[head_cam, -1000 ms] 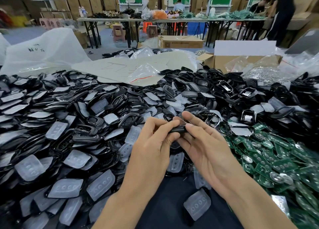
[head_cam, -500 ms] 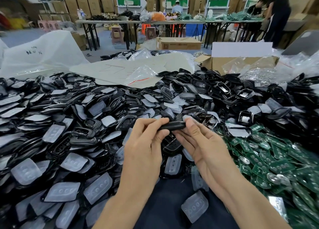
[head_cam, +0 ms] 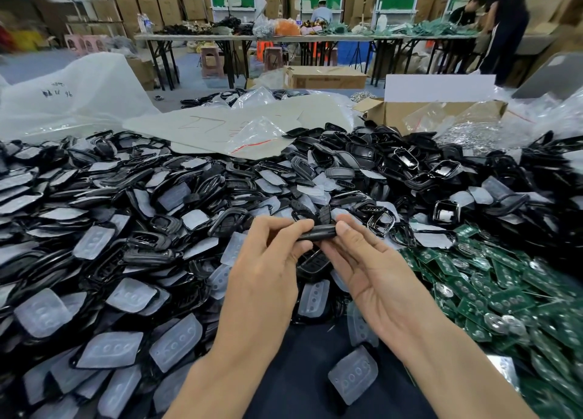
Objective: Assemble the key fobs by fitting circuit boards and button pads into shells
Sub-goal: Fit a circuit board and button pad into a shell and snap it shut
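A black key fob shell (head_cam: 318, 231) is held edge-on between both hands above the pile. My left hand (head_cam: 268, 267) pinches its left end with thumb and fingers. My right hand (head_cam: 362, 260) pinches its right end, palm turned up. Black shells (head_cam: 151, 242) and translucent button pads (head_cam: 110, 352) cover the table to the left and ahead. Green circuit boards (head_cam: 492, 292) lie heaped at the right. What sits inside the held shell is hidden.
A dark cloth (head_cam: 303, 371) shows near my forearms, with one loose pad (head_cam: 353, 374) on it. Plastic bags (head_cam: 258, 134) and a cardboard box (head_cam: 435, 112) lie at the back. Tables and people stand far behind.
Both hands have lifted the shell slightly and turned it more edge-on. The grip on each end stays the same.
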The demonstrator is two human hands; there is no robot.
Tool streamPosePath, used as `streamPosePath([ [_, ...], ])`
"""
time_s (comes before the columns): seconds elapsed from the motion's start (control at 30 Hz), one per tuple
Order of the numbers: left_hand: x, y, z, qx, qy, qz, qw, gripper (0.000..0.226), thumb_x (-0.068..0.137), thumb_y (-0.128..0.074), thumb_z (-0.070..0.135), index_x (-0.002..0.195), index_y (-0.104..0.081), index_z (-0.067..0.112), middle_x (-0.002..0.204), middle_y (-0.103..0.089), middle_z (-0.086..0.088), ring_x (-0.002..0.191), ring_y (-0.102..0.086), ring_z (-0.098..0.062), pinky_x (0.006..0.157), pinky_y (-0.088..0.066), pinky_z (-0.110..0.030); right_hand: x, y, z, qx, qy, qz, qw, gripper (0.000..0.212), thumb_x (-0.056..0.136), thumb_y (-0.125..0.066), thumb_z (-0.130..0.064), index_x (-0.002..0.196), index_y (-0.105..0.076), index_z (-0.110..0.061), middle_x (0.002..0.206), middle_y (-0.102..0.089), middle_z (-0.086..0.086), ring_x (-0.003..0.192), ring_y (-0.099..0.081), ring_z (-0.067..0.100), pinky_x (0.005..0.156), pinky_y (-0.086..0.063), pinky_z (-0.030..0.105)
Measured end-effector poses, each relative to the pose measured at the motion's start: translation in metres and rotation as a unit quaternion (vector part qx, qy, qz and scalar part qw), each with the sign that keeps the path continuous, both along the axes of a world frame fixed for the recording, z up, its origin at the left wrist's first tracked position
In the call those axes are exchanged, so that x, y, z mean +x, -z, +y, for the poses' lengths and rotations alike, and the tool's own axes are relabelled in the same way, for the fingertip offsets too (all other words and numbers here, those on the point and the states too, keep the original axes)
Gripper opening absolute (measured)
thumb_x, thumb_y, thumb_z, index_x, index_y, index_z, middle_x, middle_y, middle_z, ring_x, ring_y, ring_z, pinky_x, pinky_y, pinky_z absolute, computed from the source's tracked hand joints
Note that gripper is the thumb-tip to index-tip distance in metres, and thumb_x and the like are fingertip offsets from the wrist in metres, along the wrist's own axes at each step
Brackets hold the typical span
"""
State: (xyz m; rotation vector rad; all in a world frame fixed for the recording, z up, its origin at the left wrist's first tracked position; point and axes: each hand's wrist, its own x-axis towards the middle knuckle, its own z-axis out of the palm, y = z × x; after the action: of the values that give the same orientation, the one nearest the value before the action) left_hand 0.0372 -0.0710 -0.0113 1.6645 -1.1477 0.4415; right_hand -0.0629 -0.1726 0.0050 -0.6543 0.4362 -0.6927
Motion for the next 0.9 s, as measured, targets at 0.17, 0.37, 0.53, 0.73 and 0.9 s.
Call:
streamPosePath([
  [0.17, 0.001, -0.001, -0.001, -0.013, 0.002, 0.065, 0.998, 0.030, 0.092, -0.066, -0.002, 0.115, -0.074, 0.016, 0.099, -0.055, 0.013, 0.089, -0.058, 0.001, 0.079, -0.050, -0.014, -0.001, -0.001, 0.006, -0.135, 0.038, 0.045, 0.989, 0.023, 0.069, -0.078, -0.026, 0.091, -0.083, -0.020, 0.101, -0.078, 0.006, 0.102, -0.074, 0.017, 0.084, -0.056, 0.018],
  [0.37, -0.001, -0.005, 0.001, -0.020, 0.015, 0.086, 0.996, 0.037, 0.090, -0.063, -0.011, 0.112, -0.076, 0.015, 0.096, -0.057, 0.015, 0.088, -0.061, 0.008, 0.080, -0.044, -0.004, -0.001, -0.002, 0.005, -0.126, 0.035, 0.050, 0.990, 0.026, 0.065, -0.080, -0.025, 0.090, -0.083, -0.019, 0.101, -0.079, 0.008, 0.099, -0.075, 0.017, 0.084, -0.056, 0.018],
  [0.53, 0.000, -0.008, 0.003, -0.012, 0.012, 0.081, 0.997, 0.040, 0.088, -0.064, -0.013, 0.109, -0.077, 0.018, 0.090, -0.059, 0.013, 0.084, -0.061, 0.011, 0.077, -0.043, -0.004, -0.001, -0.003, 0.004, -0.099, 0.020, 0.038, 0.994, 0.022, 0.066, -0.080, -0.020, 0.088, -0.084, -0.016, 0.101, -0.079, 0.010, 0.097, -0.076, 0.017, 0.081, -0.057, 0.017],
  [0.73, 0.001, -0.009, 0.004, -0.004, 0.015, 0.095, 0.995, 0.045, 0.086, -0.061, -0.022, 0.105, -0.078, 0.014, 0.085, -0.059, 0.009, 0.084, -0.063, 0.014, 0.076, -0.044, -0.001, -0.001, -0.002, 0.004, -0.096, 0.025, 0.044, 0.994, 0.018, 0.068, -0.078, -0.017, 0.085, -0.084, -0.014, 0.098, -0.079, 0.010, 0.095, -0.076, 0.019, 0.079, -0.057, 0.017],
  [0.9, -0.002, -0.011, 0.003, 0.000, 0.033, 0.156, 0.987, 0.034, 0.091, -0.069, -0.002, 0.108, -0.078, 0.026, 0.087, -0.058, 0.014, 0.084, -0.060, 0.003, 0.075, -0.043, -0.006, 0.000, -0.001, 0.002, -0.084, 0.023, 0.039, 0.995, 0.018, 0.073, -0.076, -0.016, 0.089, -0.083, -0.014, 0.105, -0.078, 0.013, 0.101, -0.075, 0.020, 0.080, -0.058, 0.018],
])
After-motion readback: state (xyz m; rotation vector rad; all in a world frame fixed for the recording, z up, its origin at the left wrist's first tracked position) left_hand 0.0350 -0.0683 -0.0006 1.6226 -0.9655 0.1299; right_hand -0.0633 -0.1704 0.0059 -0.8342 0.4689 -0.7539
